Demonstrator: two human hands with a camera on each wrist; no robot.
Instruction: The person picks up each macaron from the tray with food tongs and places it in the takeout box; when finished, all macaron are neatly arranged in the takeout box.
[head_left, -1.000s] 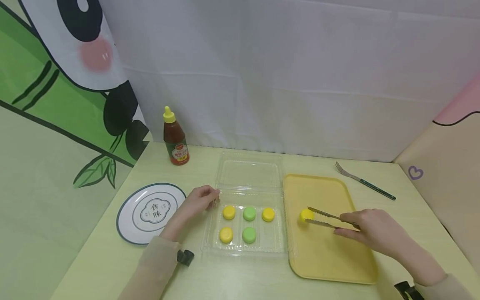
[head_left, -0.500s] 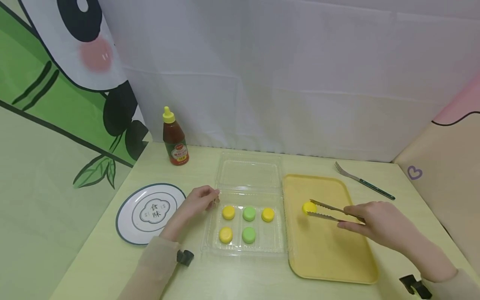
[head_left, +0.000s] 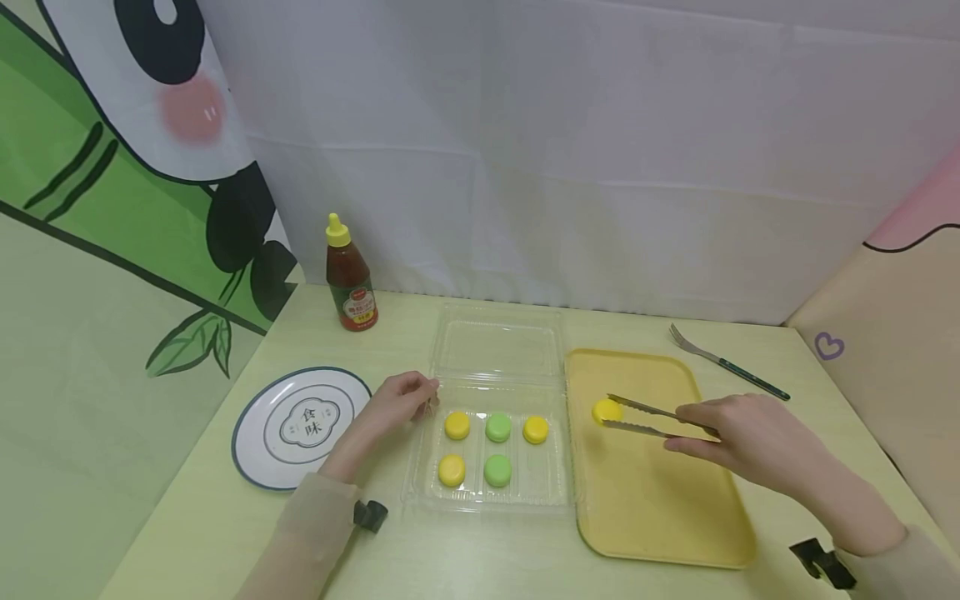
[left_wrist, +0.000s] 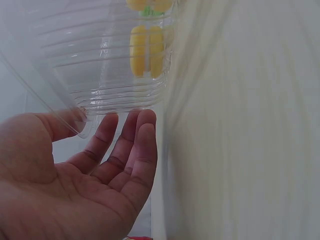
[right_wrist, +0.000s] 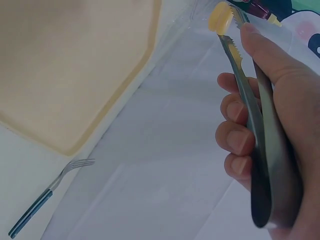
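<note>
My right hand (head_left: 750, 442) grips metal tongs (head_left: 647, 409), whose serrated tips pinch a yellow macaron (head_left: 607, 412) above the left part of a yellow tray (head_left: 667, 517). The right wrist view shows fingers and thumb wrapped round the tongs (right_wrist: 272, 165), with the macaron (right_wrist: 219, 18) at their far end. A lidded clear plastic box (head_left: 547, 479) lies unfolded to the left, holding yellow macarons (head_left: 457, 426) and green macarons (head_left: 498, 427) in two rows; its front right spot is bare. My left hand (head_left: 397, 400) pinches the box's left edge, thumb at the rim (left_wrist: 85, 127) and fingers against the side wall.
A white plate (head_left: 258, 429) with a blue rim lies left, partly behind the left forearm. A sauce bottle (head_left: 351, 287) with a yellow cap stands at the back left. Beyond the tray's right side lies a fork (head_left: 738, 369). A white cloth (head_left: 525, 208) hangs behind the table.
The right hand has raised the macaron in the tongs from the tray, first drifting right, then left toward the box. The left hand and box have stayed put.
</note>
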